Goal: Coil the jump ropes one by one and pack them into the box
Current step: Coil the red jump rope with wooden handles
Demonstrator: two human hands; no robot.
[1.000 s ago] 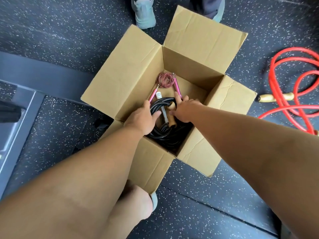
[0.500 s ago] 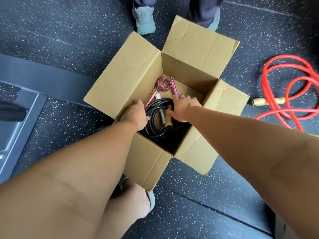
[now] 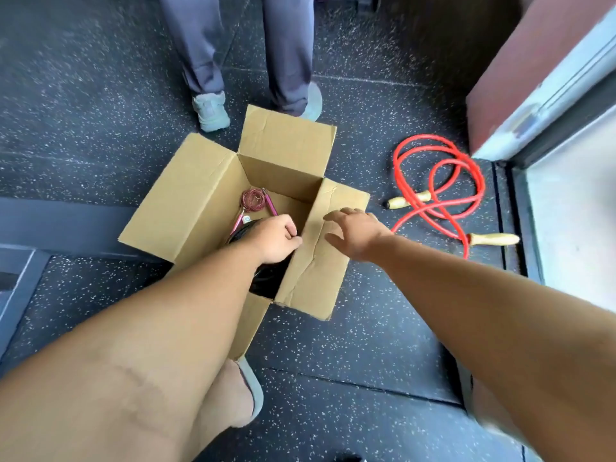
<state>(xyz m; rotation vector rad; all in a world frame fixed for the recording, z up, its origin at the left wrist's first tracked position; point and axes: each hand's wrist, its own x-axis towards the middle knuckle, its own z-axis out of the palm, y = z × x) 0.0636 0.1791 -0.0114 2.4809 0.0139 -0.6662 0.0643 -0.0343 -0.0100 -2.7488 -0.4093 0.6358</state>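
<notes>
- The left hand [image 3: 276, 240] is curled into a loose fist over the open mouth of the cardboard box [image 3: 186, 208]; whether its fingers grip anything underneath cannot be told.
- The right hand [image 3: 355, 233] is open, fingers spread, above the box's 3 o'clock flap and holding nothing.
- Inside the box, a black coiled jump rope [image 3: 266, 281] lies mostly hidden under the left hand and forearm.
- At the box's 12 o'clock inner corner sits a small pink jump rope [image 3: 255, 201], coiled, its thin handles angled toward the black one.
- A red jump rope [image 3: 440, 181] with wooden handles lies in loose loops on the floor at 3 o'clock from the box, well apart from it.
- The floor [image 3: 366, 345] is dark speckled rubber matting with seams.
- At 12 o'clock, another person's trouser legs [image 3: 206, 45] and pale shoes stand just beyond the box, cut off by the top edge.
- A doorway threshold runs along the right edge, blurred.
</notes>
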